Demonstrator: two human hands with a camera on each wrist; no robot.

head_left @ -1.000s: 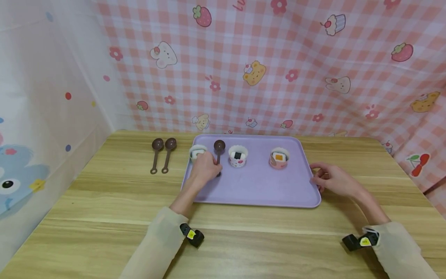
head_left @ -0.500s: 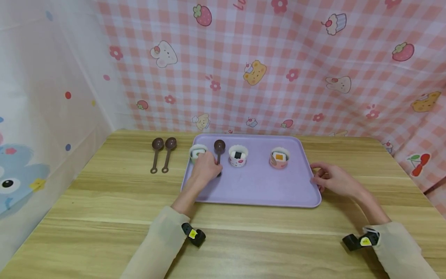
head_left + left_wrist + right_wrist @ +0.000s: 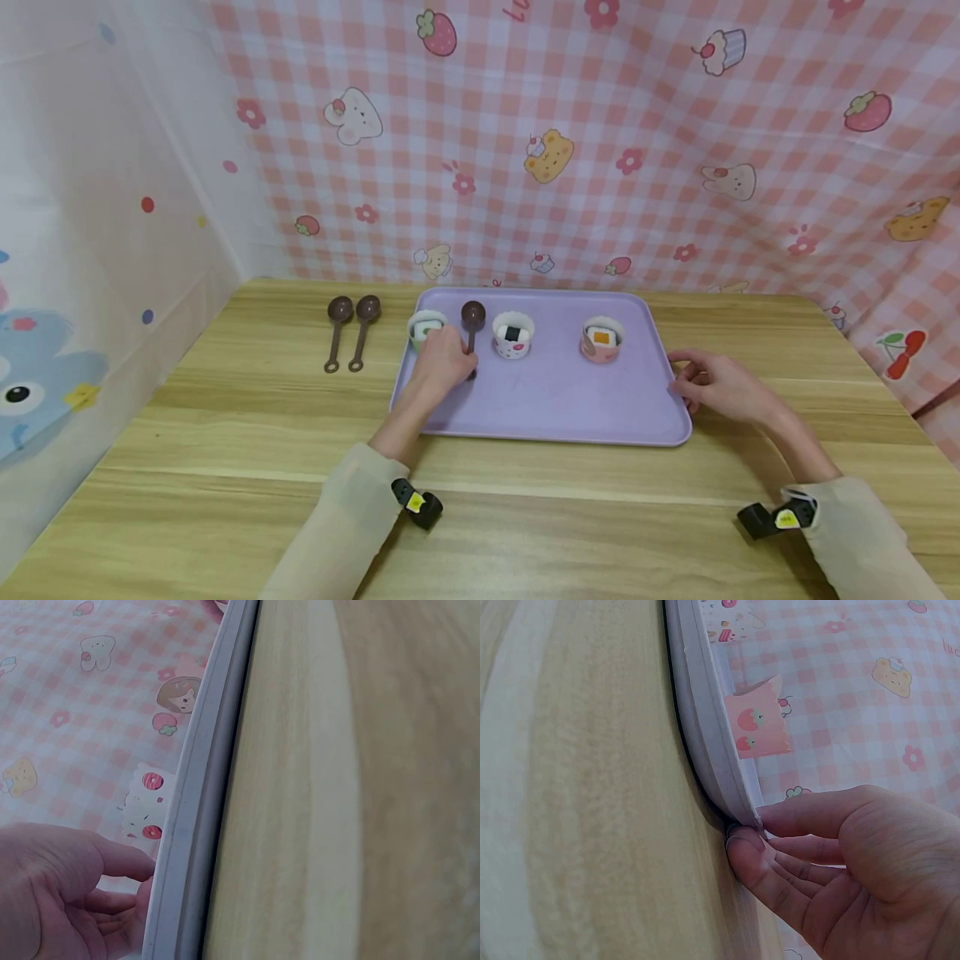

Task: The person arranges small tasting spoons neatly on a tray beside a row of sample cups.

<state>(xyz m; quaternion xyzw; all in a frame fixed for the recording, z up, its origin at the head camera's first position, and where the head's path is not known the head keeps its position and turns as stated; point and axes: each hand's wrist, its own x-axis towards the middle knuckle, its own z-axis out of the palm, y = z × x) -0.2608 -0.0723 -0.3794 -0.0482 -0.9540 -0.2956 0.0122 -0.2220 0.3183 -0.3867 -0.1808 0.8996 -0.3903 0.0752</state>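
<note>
My left hand (image 3: 441, 362) reaches over the left part of the lilac tray (image 3: 570, 408), pinching a brown spoon (image 3: 472, 317) by its handle; the fingertips are hidden from above. The spoon lies bowl away from me. In the left wrist view that hand's thumb and curled fingers show beyond the tray's near edge. My right hand (image 3: 723, 387) pinches the tray's right rim, thumb below in the right wrist view. On the tray stand a greenish paper cup (image 3: 420, 317), partly covered by the left hand, a white patterned cup (image 3: 512, 346) and a pink cup (image 3: 601, 350), each with a white rice-ball-like piece inside.
Two more brown spoons, one (image 3: 340, 312) beside the other (image 3: 367, 310), lie on the wooden table (image 3: 525, 517) left of the tray. A pink checked cloth (image 3: 480, 150) hangs behind the table, and a white one (image 3: 112, 183) hangs at the left.
The left hand has shifted very slightly, showing more of the piece with a green centre in the greenish cup. The right hand, tray and spoons stay in place.
</note>
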